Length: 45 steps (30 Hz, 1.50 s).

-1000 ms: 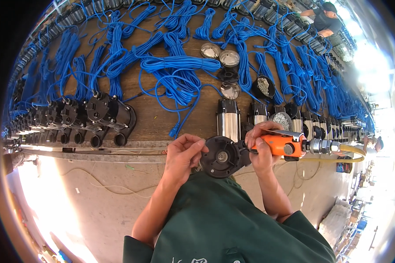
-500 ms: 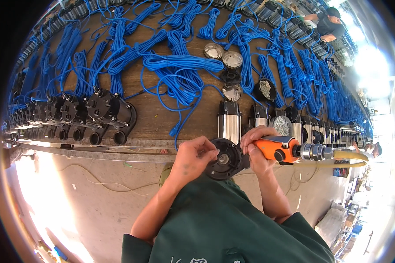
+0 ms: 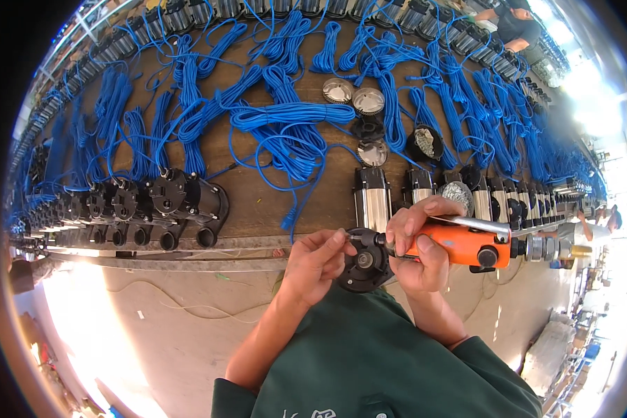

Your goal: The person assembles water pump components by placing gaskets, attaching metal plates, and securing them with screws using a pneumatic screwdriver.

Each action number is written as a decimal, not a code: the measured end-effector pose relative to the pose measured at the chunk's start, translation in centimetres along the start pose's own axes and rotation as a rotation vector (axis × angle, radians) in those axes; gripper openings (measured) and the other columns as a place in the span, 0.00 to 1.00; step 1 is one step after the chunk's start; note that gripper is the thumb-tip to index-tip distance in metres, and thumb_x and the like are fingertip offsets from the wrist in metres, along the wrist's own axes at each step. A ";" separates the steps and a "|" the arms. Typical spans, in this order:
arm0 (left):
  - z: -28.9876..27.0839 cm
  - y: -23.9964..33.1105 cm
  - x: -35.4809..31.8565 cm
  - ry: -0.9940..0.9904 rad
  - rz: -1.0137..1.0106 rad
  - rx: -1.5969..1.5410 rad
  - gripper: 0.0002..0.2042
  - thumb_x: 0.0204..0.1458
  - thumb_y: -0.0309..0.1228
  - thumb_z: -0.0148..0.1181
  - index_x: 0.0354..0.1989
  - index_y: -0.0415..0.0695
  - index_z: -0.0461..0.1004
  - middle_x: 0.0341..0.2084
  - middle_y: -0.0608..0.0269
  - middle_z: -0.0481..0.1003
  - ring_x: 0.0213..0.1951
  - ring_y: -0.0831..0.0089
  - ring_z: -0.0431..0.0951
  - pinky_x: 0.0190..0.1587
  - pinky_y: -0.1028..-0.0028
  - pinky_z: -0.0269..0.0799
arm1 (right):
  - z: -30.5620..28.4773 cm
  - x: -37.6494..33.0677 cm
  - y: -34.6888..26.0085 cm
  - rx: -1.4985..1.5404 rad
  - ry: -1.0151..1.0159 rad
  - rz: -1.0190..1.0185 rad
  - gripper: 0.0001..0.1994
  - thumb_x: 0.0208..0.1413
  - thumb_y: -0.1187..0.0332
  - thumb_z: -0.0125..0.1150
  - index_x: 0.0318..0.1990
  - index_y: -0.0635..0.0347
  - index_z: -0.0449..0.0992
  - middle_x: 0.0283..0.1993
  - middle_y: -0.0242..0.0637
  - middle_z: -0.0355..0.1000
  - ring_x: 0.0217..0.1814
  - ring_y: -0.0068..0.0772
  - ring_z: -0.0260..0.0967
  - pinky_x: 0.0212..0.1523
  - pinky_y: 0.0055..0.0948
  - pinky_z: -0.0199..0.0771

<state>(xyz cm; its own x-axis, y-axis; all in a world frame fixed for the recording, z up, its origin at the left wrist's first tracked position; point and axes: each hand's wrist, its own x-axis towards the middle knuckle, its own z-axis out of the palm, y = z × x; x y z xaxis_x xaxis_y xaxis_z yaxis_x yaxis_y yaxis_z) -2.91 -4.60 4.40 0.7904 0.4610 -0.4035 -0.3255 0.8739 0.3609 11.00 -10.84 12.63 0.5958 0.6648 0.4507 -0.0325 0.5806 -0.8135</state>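
My right hand (image 3: pixel 419 244) grips an orange air screwdriver (image 3: pixel 460 245), held level with its nose pointing left. At that nose, the thumb and fingertips of my left hand (image 3: pixel 315 268) are pinched together. Whatever lies between them is too small to make out. Just below the tool's tip is the round black end (image 3: pixel 364 268) of a pump, with a hub in its middle. Part of this end is hidden behind my left fingers and the tool. Behind it on the bench lies a shiny metal pump body (image 3: pixel 372 202) with a black collar.
Bundles of blue cable (image 3: pixel 285 118) spread over the brown bench (image 3: pixel 251 198). Black pumps (image 3: pixel 184 198) line its left edge; metal-bodied ones (image 3: pixel 481 202) line the right. Steel discs (image 3: pixel 368 101) and a black bowl of small parts (image 3: pixel 423 143) lie ahead. Another person (image 3: pixel 515 31) is at the far right.
The air screwdriver has swung level and its nose has come left to my left fingertips. My left hand has shifted right and slightly down, still pinched.
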 end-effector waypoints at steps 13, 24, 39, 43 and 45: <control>0.6 -1.0 0.6 -0.056 0.051 -0.059 0.07 0.60 0.30 0.57 0.36 0.38 0.74 0.30 0.56 0.78 0.17 0.85 0.58 0.19 0.83 0.51 | -0.8 0.2 0.0 0.121 0.033 -0.076 0.18 0.49 0.70 0.49 0.49 0.63 0.63 0.33 0.40 0.65 0.20 0.24 0.60 0.28 0.30 0.67; 0.3 1.0 1.7 -0.057 0.116 0.511 0.14 0.59 0.34 0.61 0.26 0.36 0.75 0.15 0.68 0.68 0.19 0.83 0.62 0.20 0.77 0.53 | -1.6 0.2 -0.1 0.134 -0.108 -0.010 0.17 0.48 0.71 0.51 0.48 0.63 0.63 0.32 0.40 0.64 0.21 0.25 0.60 0.28 0.30 0.68; -1.9 0.9 3.5 -0.166 0.558 1.292 0.15 0.41 0.24 0.65 0.41 0.39 0.80 0.16 0.63 0.64 0.20 0.72 0.62 0.25 0.72 0.62 | -2.0 -1.9 3.0 -0.133 -0.109 0.182 0.14 0.48 0.81 0.51 0.44 0.66 0.61 0.33 0.42 0.68 0.29 0.26 0.66 0.32 0.26 0.72; -2.2 0.8 3.3 -0.163 0.562 1.277 0.15 0.40 0.24 0.65 0.41 0.39 0.80 0.16 0.62 0.64 0.20 0.71 0.63 0.25 0.72 0.62 | -2.1 -1.9 3.7 -0.136 -0.157 0.123 0.12 0.50 0.80 0.53 0.43 0.63 0.61 0.33 0.42 0.67 0.28 0.26 0.65 0.32 0.26 0.71; -2.0 0.9 3.4 -0.160 0.534 1.253 0.15 0.40 0.24 0.66 0.40 0.39 0.80 0.16 0.62 0.64 0.19 0.70 0.63 0.25 0.71 0.62 | -2.0 -1.8 3.7 -0.154 -0.157 0.128 0.11 0.51 0.80 0.53 0.42 0.62 0.61 0.32 0.42 0.67 0.27 0.27 0.64 0.32 0.27 0.71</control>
<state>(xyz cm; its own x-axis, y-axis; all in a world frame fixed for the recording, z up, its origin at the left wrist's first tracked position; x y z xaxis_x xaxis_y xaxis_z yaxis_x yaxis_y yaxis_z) -1.57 -1.89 1.65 0.7970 0.5968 0.0927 0.0089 -0.1651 0.9862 11.43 -10.78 8.07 0.4620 0.8004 0.3820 0.0300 0.4163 -0.9087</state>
